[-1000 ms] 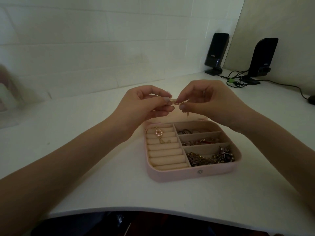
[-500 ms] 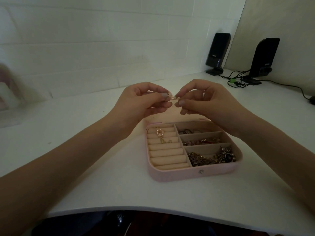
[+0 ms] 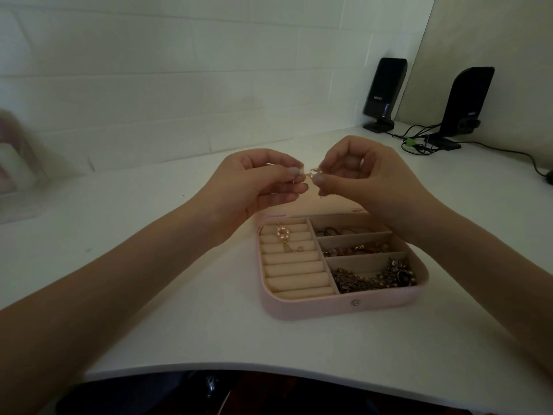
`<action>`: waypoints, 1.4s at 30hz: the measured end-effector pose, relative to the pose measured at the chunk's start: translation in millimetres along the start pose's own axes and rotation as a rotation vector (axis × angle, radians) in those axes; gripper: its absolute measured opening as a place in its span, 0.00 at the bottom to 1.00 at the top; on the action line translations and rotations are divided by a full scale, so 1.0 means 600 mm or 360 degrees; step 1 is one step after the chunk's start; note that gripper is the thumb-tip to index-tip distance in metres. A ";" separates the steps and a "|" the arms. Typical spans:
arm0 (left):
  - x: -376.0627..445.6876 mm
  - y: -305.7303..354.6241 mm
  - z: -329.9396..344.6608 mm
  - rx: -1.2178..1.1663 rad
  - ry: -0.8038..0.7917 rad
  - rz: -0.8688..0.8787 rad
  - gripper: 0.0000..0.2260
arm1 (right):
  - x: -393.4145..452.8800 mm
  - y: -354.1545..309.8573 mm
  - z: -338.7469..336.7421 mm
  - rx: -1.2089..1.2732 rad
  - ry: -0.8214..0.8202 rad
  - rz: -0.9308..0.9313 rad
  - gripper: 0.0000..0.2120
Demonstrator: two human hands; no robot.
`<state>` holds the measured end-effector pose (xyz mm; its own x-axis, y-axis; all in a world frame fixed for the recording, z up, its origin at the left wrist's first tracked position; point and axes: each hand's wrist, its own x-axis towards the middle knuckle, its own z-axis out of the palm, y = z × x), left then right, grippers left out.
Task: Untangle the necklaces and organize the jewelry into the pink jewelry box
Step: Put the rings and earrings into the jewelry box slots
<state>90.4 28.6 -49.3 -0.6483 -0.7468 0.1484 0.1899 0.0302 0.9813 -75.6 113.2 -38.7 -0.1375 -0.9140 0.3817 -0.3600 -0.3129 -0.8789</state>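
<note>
The pink jewelry box (image 3: 344,307) lies open on the white desk. Its left side has cream ring rolls with a pink bead earring (image 3: 283,234) on them. Its right side has three compartments holding rings, beaded pieces and a tangle of chains (image 3: 371,277). Above the box's far edge, my left hand (image 3: 254,187) and my right hand (image 3: 368,181) both pinch a small pink bead ring pendant (image 3: 402,172) between thumb and fingertips. Any chain attached to it is hidden by my fingers.
Two black speakers (image 3: 384,92) (image 3: 466,103) stand at the back right with cables (image 3: 419,142) trailing over the desk. A blurred clear container (image 3: 15,169) sits at the far left. The desk's curved front edge (image 3: 269,369) is near me. A tiled wall is behind.
Both hands have lifted slightly and shifted a little away from the box, still pinching the small pendant between them. The box and its contents have not moved.
</note>
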 end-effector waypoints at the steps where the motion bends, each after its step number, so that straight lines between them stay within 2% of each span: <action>1: 0.000 0.000 0.000 -0.0002 0.0002 -0.0003 0.05 | 0.000 0.001 0.000 0.0012 0.0004 0.0009 0.08; 3: 0.001 0.000 -0.001 -0.0025 0.0005 -0.0014 0.05 | 0.001 0.002 -0.001 -0.0014 -0.0004 0.0012 0.10; 9: 0.004 0.000 -0.002 -0.0164 0.0008 -0.0098 0.10 | -0.001 0.009 0.006 -0.0352 0.0047 -0.0169 0.06; 13: 0.004 -0.001 -0.003 -0.0121 0.0004 -0.0065 0.07 | -0.003 0.011 0.006 -0.0341 0.0028 -0.0218 0.06; 17: 0.003 -0.003 -0.007 0.0190 0.0052 0.0097 0.04 | -0.007 0.005 0.004 -0.0328 -0.0018 -0.0237 0.10; 20: 0.004 -0.001 -0.011 0.0434 0.0065 0.0197 0.02 | -0.005 -0.008 -0.005 -0.0478 -0.0122 -0.0282 0.09; 25: 0.004 0.008 -0.022 0.0824 -0.0158 0.0226 0.04 | -0.005 -0.018 -0.019 -0.0621 -0.0416 -0.0178 0.08; 29: 0.004 0.011 -0.032 0.0938 -0.0284 0.0203 0.07 | -0.007 -0.016 -0.017 -0.0723 -0.0519 -0.0144 0.12; 35: 0.002 0.007 -0.032 0.1196 -0.0358 0.0250 0.04 | -0.008 -0.021 -0.017 -0.0824 -0.0508 -0.0113 0.06; 42: 0.002 0.006 -0.035 0.1410 -0.0372 0.0305 0.04 | -0.010 -0.025 -0.011 -0.0813 -0.0612 -0.0146 0.06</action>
<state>105.8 13.8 -47.9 -0.8141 -0.5271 0.2439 -0.2599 0.7062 0.6586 -75.6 125.2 -25.7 0.2210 -0.9464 0.2355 -0.7617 -0.3183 -0.5643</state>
